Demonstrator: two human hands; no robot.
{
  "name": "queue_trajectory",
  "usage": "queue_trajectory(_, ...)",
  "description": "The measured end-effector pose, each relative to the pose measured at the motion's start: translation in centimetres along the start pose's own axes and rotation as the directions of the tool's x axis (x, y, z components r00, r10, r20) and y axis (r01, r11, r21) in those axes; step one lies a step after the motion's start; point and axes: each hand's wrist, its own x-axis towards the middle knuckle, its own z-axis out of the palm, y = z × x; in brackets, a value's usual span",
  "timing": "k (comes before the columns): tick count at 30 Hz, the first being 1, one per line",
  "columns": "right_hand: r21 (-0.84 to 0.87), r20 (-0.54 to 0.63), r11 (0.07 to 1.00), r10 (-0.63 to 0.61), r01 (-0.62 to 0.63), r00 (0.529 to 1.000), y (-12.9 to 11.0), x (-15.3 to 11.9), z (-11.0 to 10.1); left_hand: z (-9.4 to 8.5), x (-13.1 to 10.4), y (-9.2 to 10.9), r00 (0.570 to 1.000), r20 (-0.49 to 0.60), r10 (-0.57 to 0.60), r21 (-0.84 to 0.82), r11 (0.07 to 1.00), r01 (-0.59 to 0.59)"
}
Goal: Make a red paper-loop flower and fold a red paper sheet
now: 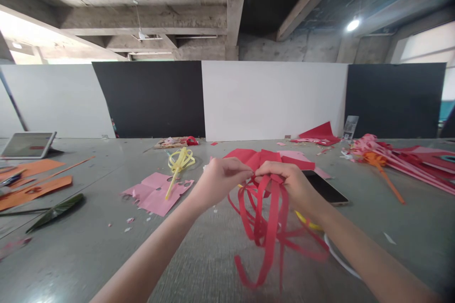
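Observation:
Several red strips point(272, 218) hang in loops and loose ends from between my two hands, over the grey table. My left hand point(222, 177) is closed in a pinch at the upper left of the strips. Close beside it, my right hand point(286, 177) has its fingers closed on the top of the bunch. Behind my hands lies folded red paper point(245, 155). A black phone point(325, 187) rests on the table just right of my right hand. What exactly my left fingertips pinch is too small to tell.
Left of my hands, pink paper point(154, 194) lies under a yellow strip flower point(181, 161). Orange paper point(39, 191), a green leaf point(59, 210) and a tablet point(28, 145) are farther left. Pink and red strips point(401, 156) with an orange flower point(382, 163) lie at right.

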Motion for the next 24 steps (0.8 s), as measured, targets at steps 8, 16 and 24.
queue_trajectory(8, 0.009, 0.010, 1.000, -0.004, 0.004, 1.000, -0.1, 0.1, -0.1, -0.1, 0.2, -0.6, 0.994, 0.089, -0.063, -0.152, 0.985, 0.076)
queue_trajectory(16, -0.068, 0.054, 0.997, 0.036, -0.033, 0.998, -0.5, 0.2, -0.2, 0.4, 0.1, -0.7, 1.000, 0.004, 0.030, 0.062, 0.998, -0.030)
queue_trajectory(24, -0.070, 0.072, 0.997, 0.031, -0.026, 0.997, -0.9, 0.2, -0.1, 0.8, 0.0, -0.3, 0.997, 0.028, 0.073, 0.183, 0.980, -0.077)
